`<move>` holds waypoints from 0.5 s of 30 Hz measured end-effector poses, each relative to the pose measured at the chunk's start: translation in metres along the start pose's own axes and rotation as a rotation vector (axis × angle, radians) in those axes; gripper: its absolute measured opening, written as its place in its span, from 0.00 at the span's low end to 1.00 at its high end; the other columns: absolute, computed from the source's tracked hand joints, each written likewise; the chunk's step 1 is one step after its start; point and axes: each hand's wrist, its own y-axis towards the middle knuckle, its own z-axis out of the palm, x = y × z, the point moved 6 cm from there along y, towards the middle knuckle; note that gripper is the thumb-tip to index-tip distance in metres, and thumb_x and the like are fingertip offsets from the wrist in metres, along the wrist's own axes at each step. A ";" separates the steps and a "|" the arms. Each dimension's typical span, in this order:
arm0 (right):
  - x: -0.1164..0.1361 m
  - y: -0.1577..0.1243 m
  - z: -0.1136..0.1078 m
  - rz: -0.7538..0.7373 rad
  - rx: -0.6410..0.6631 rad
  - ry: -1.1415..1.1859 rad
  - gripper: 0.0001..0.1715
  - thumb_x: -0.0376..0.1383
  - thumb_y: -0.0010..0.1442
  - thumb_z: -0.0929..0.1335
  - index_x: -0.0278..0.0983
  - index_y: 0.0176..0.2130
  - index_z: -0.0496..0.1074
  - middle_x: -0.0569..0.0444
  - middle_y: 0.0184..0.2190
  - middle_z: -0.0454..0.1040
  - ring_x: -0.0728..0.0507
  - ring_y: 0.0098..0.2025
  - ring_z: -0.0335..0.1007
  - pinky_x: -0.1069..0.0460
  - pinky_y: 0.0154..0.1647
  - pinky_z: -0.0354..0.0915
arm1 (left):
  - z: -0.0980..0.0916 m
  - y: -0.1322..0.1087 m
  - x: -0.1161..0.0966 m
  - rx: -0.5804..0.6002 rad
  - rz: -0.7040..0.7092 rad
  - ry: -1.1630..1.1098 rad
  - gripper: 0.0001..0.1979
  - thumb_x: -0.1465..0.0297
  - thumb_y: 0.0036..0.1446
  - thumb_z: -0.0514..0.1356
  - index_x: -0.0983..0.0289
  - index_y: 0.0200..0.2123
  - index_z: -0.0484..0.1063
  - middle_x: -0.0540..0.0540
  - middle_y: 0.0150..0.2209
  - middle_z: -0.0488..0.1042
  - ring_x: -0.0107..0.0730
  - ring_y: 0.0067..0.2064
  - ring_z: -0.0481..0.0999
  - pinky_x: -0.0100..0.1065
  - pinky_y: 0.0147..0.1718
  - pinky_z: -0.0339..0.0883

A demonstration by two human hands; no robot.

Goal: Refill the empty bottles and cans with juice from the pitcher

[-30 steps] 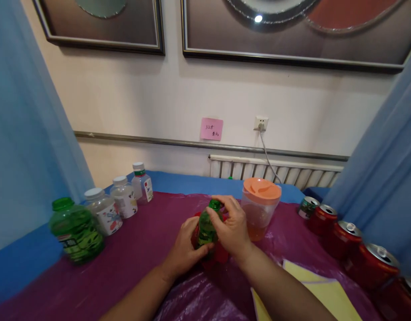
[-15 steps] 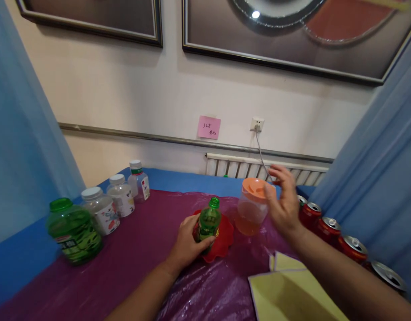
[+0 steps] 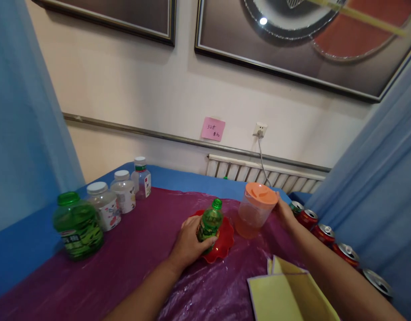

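Observation:
My left hand (image 3: 191,240) is wrapped round a green plastic bottle (image 3: 211,221), which has no cap and stands upright over a red scalloped dish (image 3: 227,238). To the right is a clear plastic pitcher (image 3: 254,214) with an orange lid (image 3: 260,194) and some orange-tinted liquid low inside. My right hand (image 3: 283,210) is closed at the pitcher's right side, where the handle would be; its fingers are mostly hidden behind the pitcher. The pitcher leans slightly to the right and its base appears to be at the tabletop.
A large green jar (image 3: 77,232) and several clear white-capped bottles (image 3: 107,209) line the left side. Several red drink cans (image 3: 326,234) stand along the right. Folded yellow cloth (image 3: 285,292) lies near the front on a purple plastic sheet (image 3: 141,263). Blue curtains (image 3: 376,178) flank the table.
My right hand has gone from open above the pitcher's lid down to its right side and closed there. The pitcher leans a little more. My left hand keeps the bottle in place.

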 end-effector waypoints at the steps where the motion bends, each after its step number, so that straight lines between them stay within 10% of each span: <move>1: 0.000 0.000 0.002 0.002 0.007 0.023 0.32 0.65 0.56 0.67 0.42 0.37 0.80 0.48 0.38 0.83 0.35 0.42 0.81 0.45 0.37 0.75 | 0.000 0.000 0.000 0.002 0.001 -0.002 0.23 0.62 0.49 0.71 0.58 0.48 0.75 0.55 0.47 0.79 0.50 0.50 0.75 0.46 0.52 0.65; 8: 0.015 -0.010 0.021 -0.058 0.053 0.094 0.33 0.64 0.49 0.73 0.41 0.21 0.63 0.61 0.15 0.62 0.50 0.17 0.58 0.52 0.20 0.63 | 0.003 -0.002 0.001 0.015 0.001 -0.007 0.24 0.62 0.50 0.71 0.59 0.50 0.74 0.56 0.48 0.78 0.49 0.51 0.74 0.47 0.53 0.63; 15: 0.060 -0.016 0.039 -0.172 0.096 -0.022 0.39 0.65 0.50 0.73 0.42 0.19 0.53 0.67 0.13 0.49 0.54 0.15 0.42 0.55 0.15 0.50 | 0.000 -0.004 -0.002 0.016 -0.020 0.000 0.24 0.61 0.48 0.72 0.60 0.49 0.74 0.57 0.47 0.78 0.50 0.51 0.75 0.47 0.53 0.64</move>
